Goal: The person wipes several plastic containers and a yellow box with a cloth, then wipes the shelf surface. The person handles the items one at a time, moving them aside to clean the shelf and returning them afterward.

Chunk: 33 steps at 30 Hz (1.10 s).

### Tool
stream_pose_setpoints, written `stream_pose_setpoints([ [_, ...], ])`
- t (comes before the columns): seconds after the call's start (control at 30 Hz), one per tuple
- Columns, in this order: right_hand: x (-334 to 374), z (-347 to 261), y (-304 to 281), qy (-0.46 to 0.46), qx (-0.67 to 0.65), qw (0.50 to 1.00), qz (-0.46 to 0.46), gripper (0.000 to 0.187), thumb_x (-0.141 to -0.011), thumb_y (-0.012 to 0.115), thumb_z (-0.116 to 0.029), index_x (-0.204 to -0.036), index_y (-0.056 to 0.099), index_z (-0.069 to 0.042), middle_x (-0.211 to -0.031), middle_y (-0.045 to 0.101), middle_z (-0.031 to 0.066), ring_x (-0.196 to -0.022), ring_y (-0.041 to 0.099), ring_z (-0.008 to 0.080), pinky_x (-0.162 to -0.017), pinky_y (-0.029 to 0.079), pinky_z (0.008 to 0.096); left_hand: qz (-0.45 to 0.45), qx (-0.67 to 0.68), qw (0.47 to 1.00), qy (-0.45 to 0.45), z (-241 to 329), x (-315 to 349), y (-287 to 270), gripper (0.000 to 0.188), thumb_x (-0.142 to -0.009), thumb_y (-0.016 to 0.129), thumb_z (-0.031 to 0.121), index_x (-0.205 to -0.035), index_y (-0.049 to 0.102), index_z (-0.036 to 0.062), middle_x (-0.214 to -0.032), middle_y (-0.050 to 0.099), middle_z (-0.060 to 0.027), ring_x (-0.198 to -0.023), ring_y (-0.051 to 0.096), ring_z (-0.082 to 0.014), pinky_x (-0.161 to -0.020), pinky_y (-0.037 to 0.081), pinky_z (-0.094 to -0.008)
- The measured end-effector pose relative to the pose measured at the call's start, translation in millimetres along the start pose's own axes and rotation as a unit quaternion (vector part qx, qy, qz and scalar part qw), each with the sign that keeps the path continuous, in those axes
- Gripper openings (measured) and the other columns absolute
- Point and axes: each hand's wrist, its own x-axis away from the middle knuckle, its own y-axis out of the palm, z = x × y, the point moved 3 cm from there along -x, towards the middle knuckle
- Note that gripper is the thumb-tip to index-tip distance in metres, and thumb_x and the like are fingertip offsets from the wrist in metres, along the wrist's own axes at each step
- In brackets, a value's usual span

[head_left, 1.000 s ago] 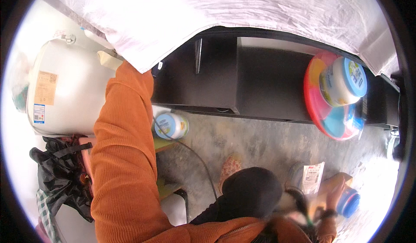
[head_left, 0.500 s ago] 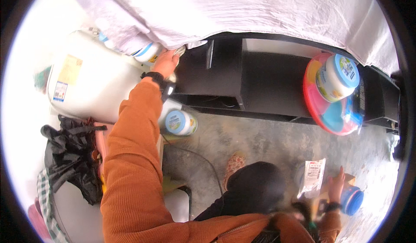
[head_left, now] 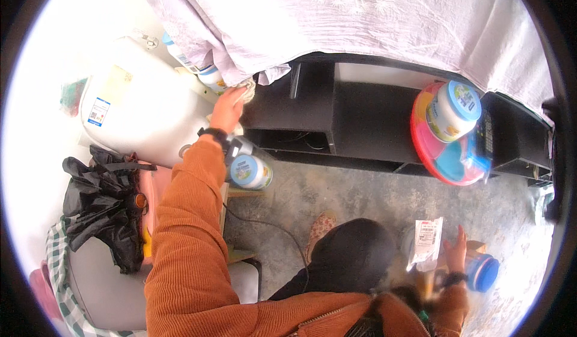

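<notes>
My left hand (head_left: 227, 110), reaching far left, is closed around a cream cloth (head_left: 247, 89) beside the end of the black cabinet (head_left: 273, 104). Just beyond the fingers stands a white tub with a blue band (head_left: 211, 78), partly covered by the pale drape. Under my left wrist sits a white tub with a light blue lid (head_left: 250, 172). Down at the right, my right hand (head_left: 457, 254) has its fingers stretched out and holds nothing visible. Beside it are a white labelled packet (head_left: 425, 244) and a jar with a dark blue lid (head_left: 483, 273).
On the cabinet's right part, a blue-lidded white tub (head_left: 453, 111) rests on a round red-rimmed divided tray (head_left: 421, 141). A pale cloth (head_left: 360, 18) drapes over the top. At left are a white rounded appliance (head_left: 144, 105) and a black bag (head_left: 99, 211). A cable (head_left: 264, 220) crosses the floor.
The view has shifted slightly. My left hand stays on the cloth at the cabinet's end, a little lower in the picture. My right hand remains beside the packet, fingers still extended.
</notes>
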Motion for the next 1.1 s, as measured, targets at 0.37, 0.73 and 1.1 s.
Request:
stream_pose_setpoints([
  [0.37,-9,-32,17,-0.025,0.012,0.999,-0.031,0.078,-0.078,0.077,-0.014,-0.146,0.041,-0.002,-0.142,0.049,0.0245,-0.129,0.05,0.0438,-0.107,0.043,0.0471,0.149,-0.035,0.986,0.064,116,59,19,0.044,-0.079,0.061,-0.003,-0.12,0.068,0.0118,-0.109,0.065,-0.0143,-0.092,0.054,-0.0386,-0.086,0.046,-0.0448],
  [0.73,3,-66,-15,-0.038,-0.044,0.998,-0.019,0.075,-0.079,0.076,-0.014,-0.145,0.043,-0.004,-0.137,0.053,0.025,-0.124,0.052,0.0451,-0.104,0.045,0.0479,0.007,0.2,0.966,0.163,284,27,34,0.029,-0.09,0.062,0.004,-0.118,0.071,0.0052,-0.118,0.068,-0.0159,-0.106,0.063,-0.0331,-0.093,0.052,-0.0377],
  [1.1,12,-88,-43,-0.073,-0.072,0.995,0.005,0.069,-0.08,0.076,-0.011,-0.142,0.046,-0.002,-0.139,0.052,0.0244,-0.125,0.052,0.0448,-0.105,0.044,0.047,-0.074,-0.125,0.963,0.226,242,21,55,0.057,-0.088,0.066,0.012,-0.142,0.051,0.0075,-0.147,0.044,-0.0203,-0.125,0.049,-0.0394,-0.108,0.041,-0.0454],
])
